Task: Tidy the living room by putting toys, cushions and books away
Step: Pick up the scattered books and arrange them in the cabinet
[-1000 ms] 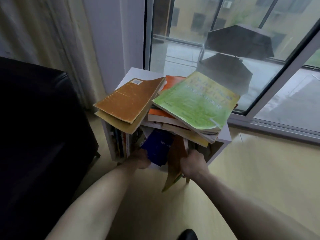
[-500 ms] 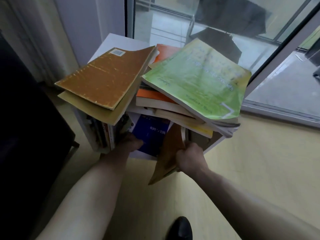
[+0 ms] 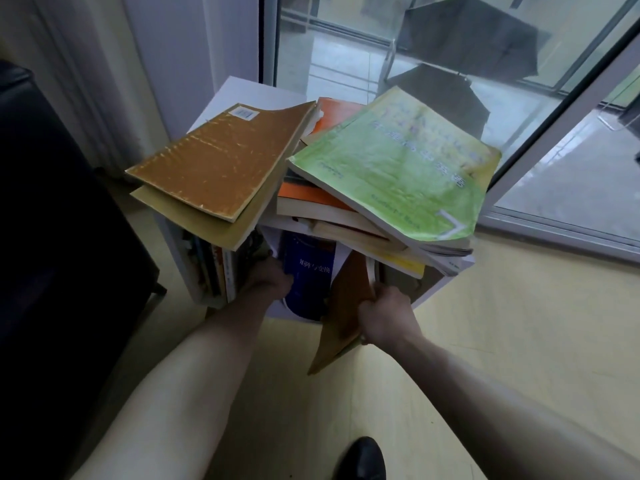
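Observation:
A small white bookshelf (image 3: 249, 93) stands by the window with loose books piled on top: a brown book (image 3: 221, 161) at the left, a green book (image 3: 391, 164) at the right, orange ones beneath. My right hand (image 3: 384, 315) grips a thin brown book (image 3: 341, 317), upright and half inside the shelf opening. My left hand (image 3: 268, 277) presses against the upright books (image 3: 221, 271) at the left, beside a dark blue book (image 3: 308, 275). Its fingers are partly hidden under the overhanging pile.
A black sofa (image 3: 52, 254) fills the left side. A glass sliding door (image 3: 450, 64) is behind the shelf, with a curtain (image 3: 69, 64) at the left. The floor (image 3: 502, 323) is pale wood. My black shoe (image 3: 363, 459) shows at the bottom.
The view has drawn closer to the shelf and dipped, then rose slightly. My right hand keeps its hold on the thin brown book; both hands stay in the shelf opening.

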Action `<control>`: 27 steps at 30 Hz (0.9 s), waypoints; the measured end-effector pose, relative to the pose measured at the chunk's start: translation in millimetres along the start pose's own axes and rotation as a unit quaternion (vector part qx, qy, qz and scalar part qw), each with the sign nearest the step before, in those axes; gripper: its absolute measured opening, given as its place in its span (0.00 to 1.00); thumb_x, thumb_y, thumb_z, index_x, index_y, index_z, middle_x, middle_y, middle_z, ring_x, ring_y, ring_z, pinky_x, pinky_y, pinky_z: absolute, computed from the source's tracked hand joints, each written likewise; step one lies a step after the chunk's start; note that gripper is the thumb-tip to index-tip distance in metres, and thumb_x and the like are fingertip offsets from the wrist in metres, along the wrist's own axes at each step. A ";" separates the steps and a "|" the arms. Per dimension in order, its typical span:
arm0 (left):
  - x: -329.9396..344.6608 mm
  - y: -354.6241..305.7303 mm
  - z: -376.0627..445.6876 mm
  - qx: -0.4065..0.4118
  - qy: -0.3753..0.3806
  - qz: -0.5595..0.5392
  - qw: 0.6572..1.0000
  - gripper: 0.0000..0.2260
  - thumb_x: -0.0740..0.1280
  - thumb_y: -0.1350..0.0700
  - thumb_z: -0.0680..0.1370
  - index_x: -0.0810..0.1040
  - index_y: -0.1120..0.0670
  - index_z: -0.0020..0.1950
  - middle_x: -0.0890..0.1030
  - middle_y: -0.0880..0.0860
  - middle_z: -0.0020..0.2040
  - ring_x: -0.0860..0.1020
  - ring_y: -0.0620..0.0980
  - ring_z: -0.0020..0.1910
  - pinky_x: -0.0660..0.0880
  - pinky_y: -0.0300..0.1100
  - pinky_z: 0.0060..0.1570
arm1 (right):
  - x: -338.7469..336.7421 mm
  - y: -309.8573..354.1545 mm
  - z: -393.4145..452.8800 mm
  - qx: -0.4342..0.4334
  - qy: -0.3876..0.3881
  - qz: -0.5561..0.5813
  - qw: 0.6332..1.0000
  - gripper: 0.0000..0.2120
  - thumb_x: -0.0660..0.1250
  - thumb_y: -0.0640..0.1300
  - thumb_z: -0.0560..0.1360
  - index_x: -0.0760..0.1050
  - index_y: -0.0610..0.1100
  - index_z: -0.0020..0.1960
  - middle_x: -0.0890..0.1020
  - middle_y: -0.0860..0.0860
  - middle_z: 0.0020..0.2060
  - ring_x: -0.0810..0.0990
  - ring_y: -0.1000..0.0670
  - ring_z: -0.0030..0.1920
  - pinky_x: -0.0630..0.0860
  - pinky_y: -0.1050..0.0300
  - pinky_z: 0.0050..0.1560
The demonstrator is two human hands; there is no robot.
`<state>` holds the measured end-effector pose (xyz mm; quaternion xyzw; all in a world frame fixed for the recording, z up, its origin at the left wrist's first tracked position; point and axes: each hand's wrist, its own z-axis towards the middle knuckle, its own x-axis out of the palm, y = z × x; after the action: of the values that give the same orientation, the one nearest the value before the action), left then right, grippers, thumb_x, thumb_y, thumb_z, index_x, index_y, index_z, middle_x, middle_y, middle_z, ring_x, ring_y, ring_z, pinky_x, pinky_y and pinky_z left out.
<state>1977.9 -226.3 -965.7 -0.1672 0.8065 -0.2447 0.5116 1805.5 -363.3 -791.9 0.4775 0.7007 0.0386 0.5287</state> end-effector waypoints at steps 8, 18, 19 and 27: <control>-12.5 17.0 -71.6 -0.014 -0.080 -0.001 0.997 0.16 0.61 0.51 0.83 0.74 0.49 0.36 0.78 0.49 0.35 0.77 0.48 0.35 0.71 0.40 0.33 | 1.3 13.7 -4.5 0.004 -0.015 -0.006 1.000 0.08 0.60 0.39 0.81 0.76 0.42 0.45 0.82 0.45 0.37 0.83 0.48 0.35 0.79 0.57 0.34; -14.9 45.5 -111.0 -0.039 -0.207 -0.152 0.966 0.17 0.61 0.51 0.84 0.83 0.57 0.44 0.84 0.57 0.40 0.80 0.56 0.38 0.79 0.46 0.39 | 28.4 42.3 -6.2 -0.065 -0.063 -0.013 0.996 0.05 0.62 0.40 0.77 0.77 0.42 0.47 0.83 0.42 0.43 0.83 0.41 0.43 0.83 0.45 0.50; -13.6 48.0 -108.6 -0.053 -0.211 -0.161 0.963 0.17 0.61 0.51 0.84 0.84 0.58 0.44 0.84 0.58 0.41 0.81 0.57 0.38 0.80 0.47 0.40 | 32.7 45.8 -3.7 -0.069 -0.064 -0.015 0.995 0.05 0.62 0.40 0.77 0.77 0.43 0.49 0.83 0.43 0.44 0.84 0.42 0.44 0.83 0.44 0.50; -0.3 57.5 -87.4 -0.110 -0.181 -0.234 0.949 0.16 0.60 0.51 0.85 0.81 0.56 0.44 0.80 0.55 0.41 0.76 0.54 0.40 0.68 0.41 0.37 | 67.8 86.7 23.5 -0.086 -0.061 0.021 0.994 0.07 0.63 0.40 0.77 0.80 0.43 0.51 0.82 0.44 0.48 0.82 0.42 0.50 0.77 0.55 0.49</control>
<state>1897.6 -159.2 -966.9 -0.4479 0.6606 -0.2326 0.5558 1879.3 -278.8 -801.5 0.4463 0.6512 0.0802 0.6086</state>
